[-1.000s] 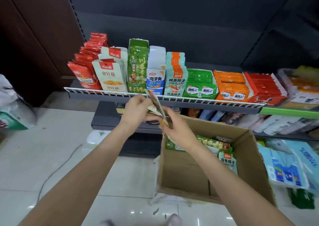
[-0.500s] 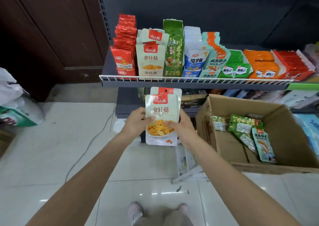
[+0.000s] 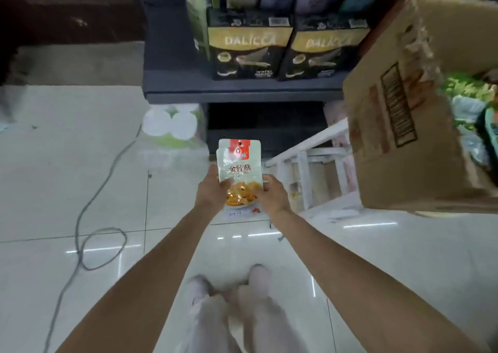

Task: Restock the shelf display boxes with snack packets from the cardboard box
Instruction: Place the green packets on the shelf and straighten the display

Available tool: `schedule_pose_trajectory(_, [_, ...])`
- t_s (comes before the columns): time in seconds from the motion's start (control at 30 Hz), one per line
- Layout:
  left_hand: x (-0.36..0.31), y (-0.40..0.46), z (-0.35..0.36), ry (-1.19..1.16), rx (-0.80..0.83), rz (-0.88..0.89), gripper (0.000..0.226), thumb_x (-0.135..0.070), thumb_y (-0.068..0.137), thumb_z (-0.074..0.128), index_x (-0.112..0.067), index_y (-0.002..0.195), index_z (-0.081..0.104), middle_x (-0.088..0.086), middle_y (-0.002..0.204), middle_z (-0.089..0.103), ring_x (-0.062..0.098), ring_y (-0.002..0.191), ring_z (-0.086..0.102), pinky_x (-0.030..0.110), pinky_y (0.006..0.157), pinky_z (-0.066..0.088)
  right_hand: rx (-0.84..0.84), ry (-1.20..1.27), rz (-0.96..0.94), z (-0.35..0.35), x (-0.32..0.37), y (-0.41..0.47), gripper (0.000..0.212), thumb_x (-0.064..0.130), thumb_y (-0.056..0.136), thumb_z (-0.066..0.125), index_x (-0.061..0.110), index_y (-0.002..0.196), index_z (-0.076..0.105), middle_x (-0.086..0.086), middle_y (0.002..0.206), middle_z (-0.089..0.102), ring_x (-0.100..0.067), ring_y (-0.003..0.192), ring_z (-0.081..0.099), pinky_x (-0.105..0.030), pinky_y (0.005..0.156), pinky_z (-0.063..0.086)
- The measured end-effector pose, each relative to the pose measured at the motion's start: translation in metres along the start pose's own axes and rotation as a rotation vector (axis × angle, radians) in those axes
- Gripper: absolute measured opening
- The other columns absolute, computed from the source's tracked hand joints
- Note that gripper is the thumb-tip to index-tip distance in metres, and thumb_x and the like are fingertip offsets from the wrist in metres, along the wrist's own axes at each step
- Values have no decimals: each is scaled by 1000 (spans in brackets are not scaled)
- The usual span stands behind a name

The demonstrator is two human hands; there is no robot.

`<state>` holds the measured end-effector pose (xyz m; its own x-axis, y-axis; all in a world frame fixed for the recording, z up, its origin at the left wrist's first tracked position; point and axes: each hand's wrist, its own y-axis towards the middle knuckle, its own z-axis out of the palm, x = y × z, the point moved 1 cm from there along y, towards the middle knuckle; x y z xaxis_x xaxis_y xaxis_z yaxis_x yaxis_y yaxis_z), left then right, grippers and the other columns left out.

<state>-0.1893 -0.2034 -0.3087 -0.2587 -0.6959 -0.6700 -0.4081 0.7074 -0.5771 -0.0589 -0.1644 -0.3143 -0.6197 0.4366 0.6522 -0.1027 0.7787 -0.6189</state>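
A small stack of pale snack packets (image 3: 240,169) with red tops and a yellow food picture is held upright in front of me, low over the floor. My left hand (image 3: 211,191) grips the stack's left edge and my right hand (image 3: 272,195) grips its right edge. The cardboard box (image 3: 398,115) stands at the right on a white stand, with green and pale packets (image 3: 469,91) showing inside. The upper shelf with the display boxes is out of view.
A dark lower shelf (image 3: 242,88) carries two black-and-gold boxes (image 3: 249,48). A wrapped pack of white rolls (image 3: 172,126) sits on the tiled floor at the shelf's foot. A grey cable (image 3: 89,218) loops across the floor at left. The white stand (image 3: 307,169) is beside my right hand.
The camera has tilted sharply down, so the upper shelf has left the view and my feet show. Both hands still hold the packets, lower and closer to me.
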Motion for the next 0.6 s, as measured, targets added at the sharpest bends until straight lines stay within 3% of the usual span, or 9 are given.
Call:
schedule_pose_trajectory(0.2, [127,107,100,-6,-7,-74,25,-21,96,51,-9,117,45,11,116,62,34,102,59,40,82,51,43,-98,90,69,-148,114,48,18,93,50,8,138,40,-11,138,48,-26,125,47,-26,98,35])
schedule_pose_trajectory(0.37, [220,215,180,-65,53,-69,22,-18,96,51,-12,117,45,10,119,62,30,100,62,36,76,52,-109,-172,146,125,-257,236,55,19,94,51,3,142,32,-17,144,36,-30,132,38,-33,108,31])
schedule_pose_trajectory(0.6, [285,334,254,-228,93,-13,22,-15,95,54,-19,115,47,4,119,61,28,107,60,51,87,52,-242,-394,252,154,-348,385,75,36,95,42,1,150,3,-20,157,-8,-31,145,-11,-34,118,-1])
